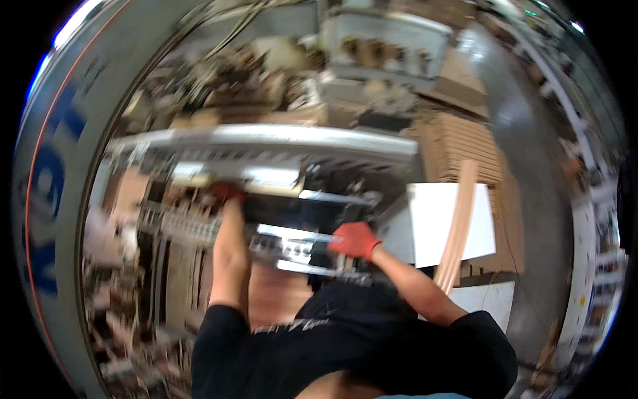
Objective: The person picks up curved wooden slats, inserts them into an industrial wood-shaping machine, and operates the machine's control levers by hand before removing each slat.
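Observation:
Both my hands wear red gloves. My left hand [226, 193] reaches forward under the long silver bar [266, 136] of a machine and rests against a pale part there; motion blur hides whether it grips anything. My right hand [355, 239] lies on a shiny metal frame [299, 249] low in the machine, fingers curled over its edge. My black shirt fills the lower middle of the view.
Stacks of brown cardboard sheets [458, 143] stand to the right, with a bent strip of cardboard [462, 219] beside a white panel [438, 223]. More cardboard pieces lie behind the machine and at the lower left. A grey floor aisle [525, 133] runs along the right.

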`<act>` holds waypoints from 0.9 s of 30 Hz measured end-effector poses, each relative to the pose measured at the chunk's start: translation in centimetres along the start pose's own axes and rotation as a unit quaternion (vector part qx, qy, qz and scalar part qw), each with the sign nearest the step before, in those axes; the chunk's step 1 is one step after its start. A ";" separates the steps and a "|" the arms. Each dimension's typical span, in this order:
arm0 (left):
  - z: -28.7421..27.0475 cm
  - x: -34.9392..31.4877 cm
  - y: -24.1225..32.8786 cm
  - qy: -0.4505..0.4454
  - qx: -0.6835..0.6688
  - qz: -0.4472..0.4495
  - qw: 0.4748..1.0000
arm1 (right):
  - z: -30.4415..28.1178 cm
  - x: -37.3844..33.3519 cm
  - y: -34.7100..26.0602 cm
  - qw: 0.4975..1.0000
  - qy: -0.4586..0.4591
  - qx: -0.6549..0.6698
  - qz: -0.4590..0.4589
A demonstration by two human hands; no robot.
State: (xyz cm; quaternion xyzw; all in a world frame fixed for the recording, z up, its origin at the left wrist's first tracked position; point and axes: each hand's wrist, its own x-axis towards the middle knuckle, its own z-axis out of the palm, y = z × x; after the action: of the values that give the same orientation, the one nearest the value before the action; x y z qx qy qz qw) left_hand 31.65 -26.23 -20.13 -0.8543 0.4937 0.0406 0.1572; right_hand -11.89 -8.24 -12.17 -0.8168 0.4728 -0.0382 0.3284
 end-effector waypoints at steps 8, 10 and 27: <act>-4.4 -12.1 -2.5 -0.010 -0.932 -0.108 0.345 | 0.4 -0.2 -0.4 0.985 0.158 0.060 -0.029; -5.6 -18.9 -1.3 -0.066 -0.955 -0.117 0.266 | 0.5 1.7 -1.6 0.949 0.258 0.181 -0.010; -2.9 -34.0 -7.0 0.035 -0.907 -0.140 0.395 | 4.3 17.8 -7.5 0.610 0.209 0.746 0.167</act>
State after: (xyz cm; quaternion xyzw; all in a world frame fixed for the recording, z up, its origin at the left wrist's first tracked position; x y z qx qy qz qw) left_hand 20.07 4.36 -8.12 -0.5504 0.0436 0.4117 -0.7250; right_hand 5.11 -17.79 -15.68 -0.1668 0.4648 -0.4921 0.7170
